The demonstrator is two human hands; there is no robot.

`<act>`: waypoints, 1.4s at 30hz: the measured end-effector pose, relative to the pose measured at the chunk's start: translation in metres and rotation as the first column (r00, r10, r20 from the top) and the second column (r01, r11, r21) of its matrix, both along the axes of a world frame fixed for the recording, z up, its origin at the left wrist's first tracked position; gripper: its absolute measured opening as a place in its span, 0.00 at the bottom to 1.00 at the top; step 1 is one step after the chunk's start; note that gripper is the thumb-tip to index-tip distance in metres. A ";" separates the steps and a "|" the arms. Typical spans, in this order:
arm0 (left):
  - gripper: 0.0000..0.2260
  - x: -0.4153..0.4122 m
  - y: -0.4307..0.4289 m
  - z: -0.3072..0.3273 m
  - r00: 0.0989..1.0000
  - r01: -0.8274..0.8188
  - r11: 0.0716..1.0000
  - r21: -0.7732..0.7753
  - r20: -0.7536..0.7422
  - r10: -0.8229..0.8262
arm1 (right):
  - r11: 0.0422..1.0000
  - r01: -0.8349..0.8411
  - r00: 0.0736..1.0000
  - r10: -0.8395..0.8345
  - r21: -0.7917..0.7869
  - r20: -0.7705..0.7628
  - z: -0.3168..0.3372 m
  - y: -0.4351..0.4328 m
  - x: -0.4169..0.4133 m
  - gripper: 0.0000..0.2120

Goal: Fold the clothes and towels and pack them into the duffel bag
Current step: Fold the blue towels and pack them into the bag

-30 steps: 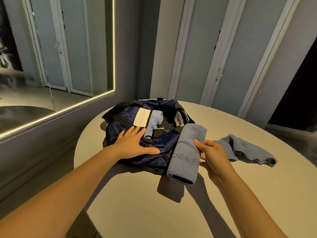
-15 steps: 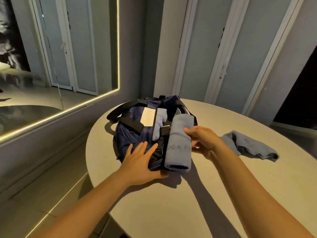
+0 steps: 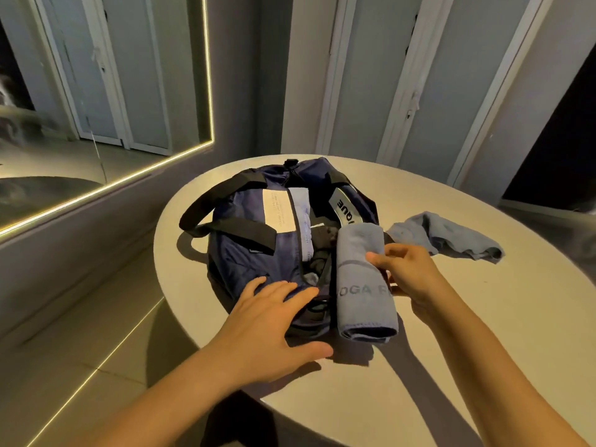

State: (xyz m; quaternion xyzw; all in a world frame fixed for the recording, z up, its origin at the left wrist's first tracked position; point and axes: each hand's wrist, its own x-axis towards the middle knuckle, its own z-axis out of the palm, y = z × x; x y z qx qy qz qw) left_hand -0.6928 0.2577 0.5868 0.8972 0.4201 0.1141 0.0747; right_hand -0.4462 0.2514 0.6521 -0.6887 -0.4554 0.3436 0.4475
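Towel roll [image 3: 354,253] axis near-to-far, right hand [image 3: 411,277] gripping; left hand [image 3: 267,321] flat on bag [image 3: 245,256].

Left hand [image 3: 267,327]: one second back, flat on the duffel bag's [image 3: 245,253] top panel beside the white label [image 3: 279,209]; now drawn to the bag's near end, fingers [image 3: 258,283] spread over the edge, thumb out above the desk [image 3: 451,350].
Rolled towel [image 3: 361,285]: formerly slanted across the bag's right corner; now lengthwise along the right side of the open zip.
Right hand [image 3: 409,275]: fingers now reach over the roll's top.
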 end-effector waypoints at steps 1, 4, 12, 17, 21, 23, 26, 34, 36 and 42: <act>0.40 -0.002 -0.006 0.008 1.000 0.022 1.000 0.022 -0.015 -0.022 | 1.000 -0.012 1.000 0.012 -0.006 0.015 0.002 -0.010 0.004 0.11; 0.33 -0.002 -0.016 0.034 0.997 0.074 0.984 0.161 -0.019 -0.072 | 0.995 -0.068 0.994 0.073 -0.071 0.079 0.009 -0.033 0.010 0.13; 0.40 0.037 0.067 0.043 1.000 -0.014 0.991 0.131 -0.024 0.018 | 0.984 -0.092 0.977 0.118 -0.150 0.175 0.022 -0.046 0.014 0.14; 0.43 0.037 0.083 0.020 0.999 0.001 1.000 -0.002 -0.035 -0.001 | 0.990 -0.085 0.968 0.109 -0.115 0.227 0.041 -0.047 0.019 0.14; 0.42 0.036 0.080 0.023 1.000 0.002 0.998 -0.055 -0.009 -0.002 | 0.996 -0.083 0.956 0.069 0.038 0.286 0.069 -0.030 0.016 0.10; 0.42 0.035 0.081 0.021 1.000 0.006 0.998 -0.057 0.004 -0.006 | 0.992 -0.117 0.968 0.104 0.043 0.230 0.077 -0.010 0.006 0.12; 0.35 0.035 0.080 0.019 0.999 -0.015 0.999 -0.051 0.030 0.016 | 0.993 -0.105 0.944 0.115 -0.048 0.309 0.063 0.028 -0.005 0.15; 0.33 0.035 0.079 0.022 0.994 -0.018 0.993 -0.113 0.102 0.030 | 0.969 -0.059 0.832 0.181 -0.240 0.525 0.027 0.058 0.001 0.20; 0.36 0.036 0.077 0.033 0.996 -0.027 0.996 -0.087 0.084 0.035 | 0.970 -0.072 0.825 0.190 -0.234 0.532 0.025 0.062 0.000 0.20; 0.38 0.056 0.079 0.061 0.992 0.110 0.991 0.076 0.052 -0.114 | 0.988 -0.011 0.823 0.095 -0.153 0.559 0.013 0.074 0.002 0.15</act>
